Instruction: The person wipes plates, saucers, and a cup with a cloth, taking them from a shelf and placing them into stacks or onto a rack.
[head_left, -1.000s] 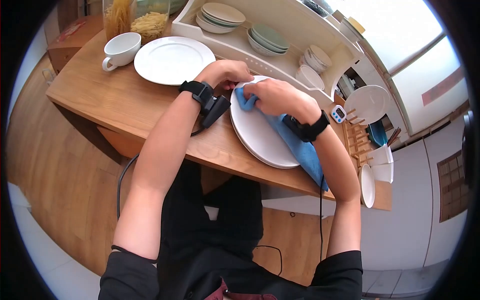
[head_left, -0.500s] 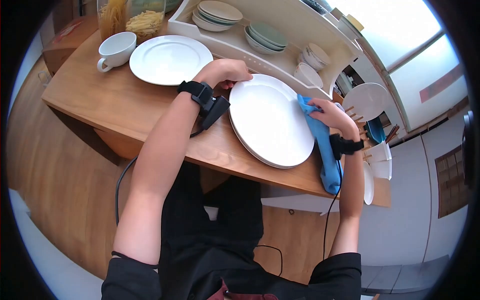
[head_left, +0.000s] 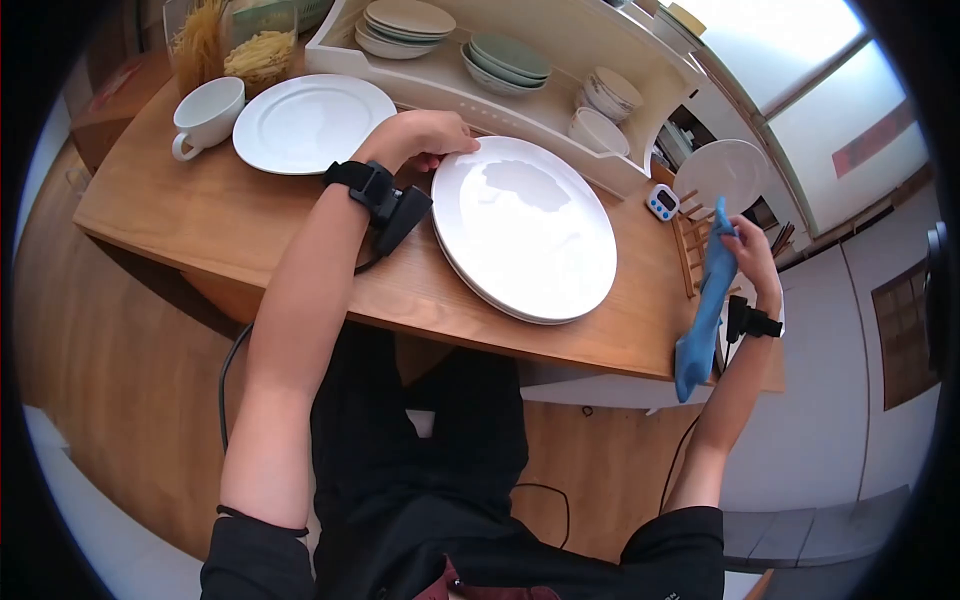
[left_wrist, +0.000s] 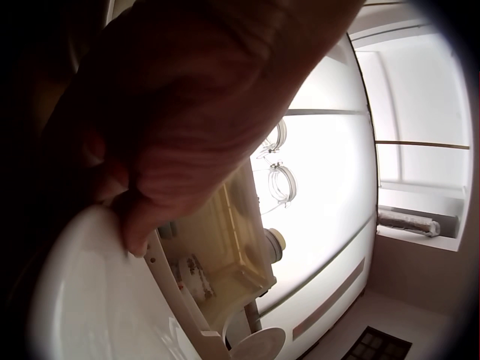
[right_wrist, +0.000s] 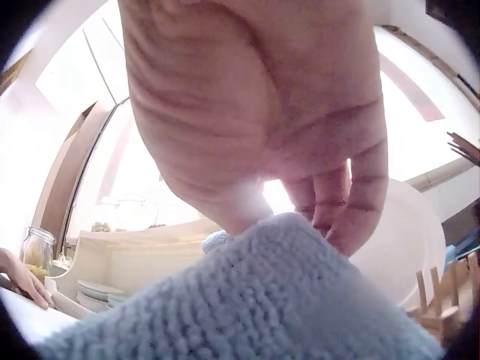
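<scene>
Two large white plates (head_left: 530, 240), one on top of the other, are gripped at the upper left rim by the left hand (head_left: 425, 138). In the left wrist view the thumb of that hand (left_wrist: 180, 127) presses on the top of the plate rim (left_wrist: 97, 277). Off to the right, beyond the plates, the right hand (head_left: 755, 255) pinches a blue cloth (head_left: 708, 300) that hangs down past the table's right part. The right wrist view shows the cloth (right_wrist: 262, 292) between thumb and fingertips of the right hand (right_wrist: 262, 112).
At the left lie a white plate (head_left: 312, 125) and a white cup (head_left: 210, 115), near pasta jars (head_left: 262, 55). A cream shelf (head_left: 480, 105) with stacked bowls (head_left: 508, 60) stands behind. A timer (head_left: 662, 202) and a wooden rack (head_left: 690, 250) are at the right.
The right hand has lifted the cloth off the plates and carried it far to the right. The left hand keeps its hold on the rim, while the head view has shifted slightly.
</scene>
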